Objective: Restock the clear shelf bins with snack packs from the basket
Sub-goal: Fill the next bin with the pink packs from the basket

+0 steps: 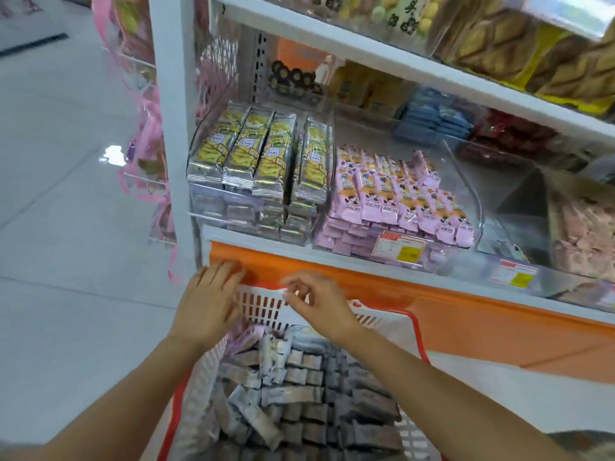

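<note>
L hand [208,302] flat on basket [263,309] rim, R hand [317,304] pinch-grip there; packs [299,394] mostly crosswise.

The basket [263,307] is white with slotted walls and a red-orange rim. The snack packs [299,377] in it are grey-lilac and silver. On the white shelf [299,252], the left packs [246,151] are yellow with silver ends, and the neighbour packs [399,201] are pink with orange. The panel [466,327] underneath is orange.

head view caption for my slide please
Left hand and right hand at the rim of a full basket below stocked clear shelf bins.
</note>
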Demonstrator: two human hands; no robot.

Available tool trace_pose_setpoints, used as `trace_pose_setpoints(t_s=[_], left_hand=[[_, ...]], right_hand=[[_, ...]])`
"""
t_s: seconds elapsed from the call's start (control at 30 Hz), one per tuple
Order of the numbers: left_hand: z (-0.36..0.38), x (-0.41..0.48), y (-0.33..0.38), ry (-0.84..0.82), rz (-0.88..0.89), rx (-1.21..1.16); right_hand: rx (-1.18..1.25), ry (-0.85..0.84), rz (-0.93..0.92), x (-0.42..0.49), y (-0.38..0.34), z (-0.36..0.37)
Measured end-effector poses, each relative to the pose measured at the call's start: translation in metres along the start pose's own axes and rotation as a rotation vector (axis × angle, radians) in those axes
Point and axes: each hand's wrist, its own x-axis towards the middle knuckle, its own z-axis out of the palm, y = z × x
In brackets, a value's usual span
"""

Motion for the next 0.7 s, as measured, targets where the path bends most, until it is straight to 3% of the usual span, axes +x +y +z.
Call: trace_pose_setpoints(t_s=[0.13, 0.27, 0.53, 0.7], left_hand=[[0.031, -0.017, -0.015, -0.208, -0.154, -0.026], [0.049, -0.028, -0.016, -0.185, -0.162, -0.146], [0.056, -0.025, -0.014, -0.153, -0.177, -0.244], [0.06, -0.024, -0.015, -0.123, -0.165, -0.229]], right_hand=[[-0.139, -0.316, 0.261, -0.005, 0.044, 0.056], [-0.186, -0.558, 0.409, -0.008, 0.069, 0.096], [-0.213, -0.543, 0.457, 0.014, 0.094, 0.148], [-0.237, -0.441, 0.469, 0.017, 0.099, 0.17]])
